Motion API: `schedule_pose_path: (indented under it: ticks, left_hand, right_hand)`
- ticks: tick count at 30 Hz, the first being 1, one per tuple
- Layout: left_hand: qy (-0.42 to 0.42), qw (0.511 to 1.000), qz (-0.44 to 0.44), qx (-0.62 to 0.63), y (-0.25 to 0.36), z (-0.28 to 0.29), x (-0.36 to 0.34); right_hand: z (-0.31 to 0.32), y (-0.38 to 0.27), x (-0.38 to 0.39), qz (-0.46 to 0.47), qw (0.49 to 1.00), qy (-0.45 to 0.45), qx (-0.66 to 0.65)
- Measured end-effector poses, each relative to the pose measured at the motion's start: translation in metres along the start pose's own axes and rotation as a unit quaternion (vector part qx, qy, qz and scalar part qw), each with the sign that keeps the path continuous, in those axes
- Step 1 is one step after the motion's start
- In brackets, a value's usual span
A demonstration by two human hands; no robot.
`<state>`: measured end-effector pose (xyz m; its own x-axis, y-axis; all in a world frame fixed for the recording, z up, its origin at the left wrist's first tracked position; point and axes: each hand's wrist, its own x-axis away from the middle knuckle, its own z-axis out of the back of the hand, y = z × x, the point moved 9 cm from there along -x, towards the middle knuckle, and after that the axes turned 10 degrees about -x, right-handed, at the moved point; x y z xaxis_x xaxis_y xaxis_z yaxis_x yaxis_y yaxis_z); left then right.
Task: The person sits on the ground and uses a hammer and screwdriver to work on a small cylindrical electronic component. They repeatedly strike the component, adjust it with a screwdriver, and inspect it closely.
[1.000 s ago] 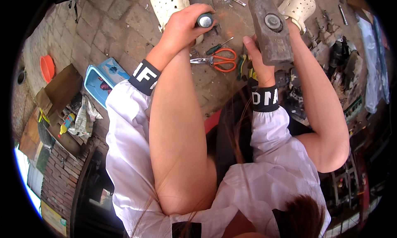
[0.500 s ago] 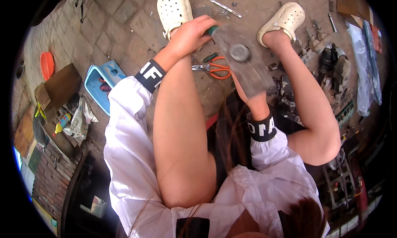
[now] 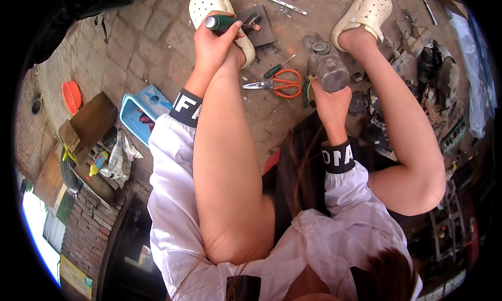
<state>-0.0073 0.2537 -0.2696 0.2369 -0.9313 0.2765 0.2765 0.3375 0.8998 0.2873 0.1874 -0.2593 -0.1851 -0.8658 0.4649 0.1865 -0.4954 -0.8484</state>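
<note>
My left hand, beside the left shoe, is closed round the green handle of a screwdriver, its silver end cap showing. The shaft is mostly hidden behind my fingers. Just right of the hand, a dark metal plate lies on the ground, with a black part and a small coppery piece at it. My right hand grips a hammer with a heavy, worn grey head, held up between my knees. Its handle is largely hidden under the head and hand.
Orange-handled scissors and a small screwdriver lie between my legs, beside green-handled pliers. A utility knife lies farther off. Greasy machine parts crowd the right. A blue tub and orange bowl stand left.
The hammer, blurred and extending toward my left hand before, has drawn back toward my right knee. My left hand has turned, exposing the screwdriver's handle and the plate. The whole view has shifted slightly.
</note>
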Motion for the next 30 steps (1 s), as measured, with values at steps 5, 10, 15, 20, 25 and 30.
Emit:
schedule_pose_path:
  ticks: [5, 10, 15, 20, 25, 30]
  left_hand:
    - [-0.034, 0.997, -0.058, -0.045, 0.007, -0.004, 0.003]
    - [-0.11, 0.99, -0.067, -0.058, 0.009, -0.01, 0.004]
    - [-0.11, 0.993, -0.036, -0.005, 0.004, -0.006, 0.013]
    - [-0.099, 0.944, -0.243, -0.198, 0.041, -0.007, 0.02]
    - [-0.094, 0.939, -0.243, -0.223, 0.041, -0.009, 0.021]
    - [-0.082, 0.937, -0.243, -0.238, 0.042, -0.007, 0.021]
  right_hand:
    - [0.0, -0.002, 0.001, 0.006, 1.0, -0.001, 0.006]
    - [-0.004, -0.003, 0.0, 0.03, 0.999, -0.014, 0.0]
    - [-0.001, -0.005, -0.002, 0.031, 0.999, -0.007, 0.031]
    - [-0.003, 0.0, -0.003, 0.025, 0.999, -0.013, 0.027]
    - [-0.003, -0.003, -0.004, 0.026, 0.998, -0.013, 0.056]
    - [-0.004, 0.0, -0.004, 0.017, 0.997, -0.015, 0.08]
